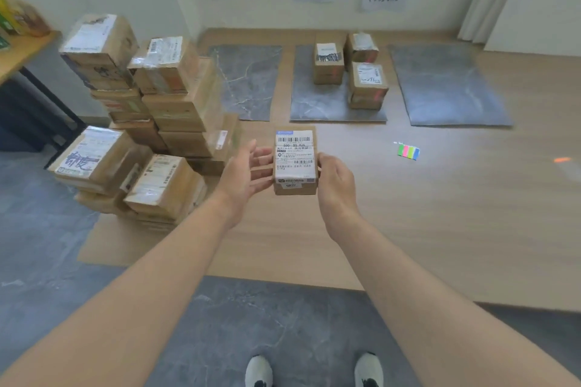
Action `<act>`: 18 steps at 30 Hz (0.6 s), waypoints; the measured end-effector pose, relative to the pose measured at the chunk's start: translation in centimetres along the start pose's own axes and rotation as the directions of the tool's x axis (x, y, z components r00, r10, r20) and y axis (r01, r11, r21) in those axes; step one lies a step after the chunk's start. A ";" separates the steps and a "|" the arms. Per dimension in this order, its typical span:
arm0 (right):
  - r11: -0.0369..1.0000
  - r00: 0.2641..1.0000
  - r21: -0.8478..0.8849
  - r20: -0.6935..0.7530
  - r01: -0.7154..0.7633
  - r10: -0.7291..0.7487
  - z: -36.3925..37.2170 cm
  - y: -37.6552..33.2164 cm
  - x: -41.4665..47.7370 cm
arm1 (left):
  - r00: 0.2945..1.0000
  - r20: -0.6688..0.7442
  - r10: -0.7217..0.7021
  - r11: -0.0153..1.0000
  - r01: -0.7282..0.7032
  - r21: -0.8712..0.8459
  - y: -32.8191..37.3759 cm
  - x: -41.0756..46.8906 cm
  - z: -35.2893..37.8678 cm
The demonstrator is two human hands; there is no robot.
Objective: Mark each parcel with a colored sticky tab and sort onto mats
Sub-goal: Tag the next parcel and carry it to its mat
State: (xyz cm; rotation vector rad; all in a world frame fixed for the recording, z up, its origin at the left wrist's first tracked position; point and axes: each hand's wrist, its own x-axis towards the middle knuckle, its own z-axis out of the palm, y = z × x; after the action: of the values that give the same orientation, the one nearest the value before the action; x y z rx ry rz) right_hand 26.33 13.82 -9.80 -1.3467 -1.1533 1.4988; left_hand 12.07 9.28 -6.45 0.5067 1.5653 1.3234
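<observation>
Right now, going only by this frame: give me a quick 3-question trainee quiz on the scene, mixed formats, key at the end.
1. True or false: the left hand and the right hand both touch the held parcel.
2. Multiple choice: how many parcels sit on the middle mat? A) none B) three C) five
3. Fill in: the sticky tab pad lies on the wooden floor, to the ___ of the held parcel.
Key: 1 true; 2 B; 3 right.
</observation>
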 end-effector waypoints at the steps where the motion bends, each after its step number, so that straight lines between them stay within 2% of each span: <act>1: 1.000 1.000 -0.004 0.003 -0.011 0.011 -1.8 0.4 0.7 | 1.000 0.005 -0.013 1.000 0.013 0.009 -0.9 0.1 1.9; 10: 0.991 0.995 -0.085 0.013 -0.100 0.102 -16.0 4.0 6.4 | 0.991 0.011 -0.130 0.991 0.130 0.011 -7.8 2.0 15.7; 18: 0.977 0.984 -0.118 -0.024 -0.180 0.178 -19.4 7.7 9.5 | 0.984 0.044 -0.173 0.983 0.170 0.066 -10.9 4.8 19.8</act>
State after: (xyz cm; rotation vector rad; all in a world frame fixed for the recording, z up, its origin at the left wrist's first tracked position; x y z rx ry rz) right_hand 44.61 23.08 -20.15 -1.5758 -1.1545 1.5650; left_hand 30.04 19.59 -16.72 0.4290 1.5759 1.1272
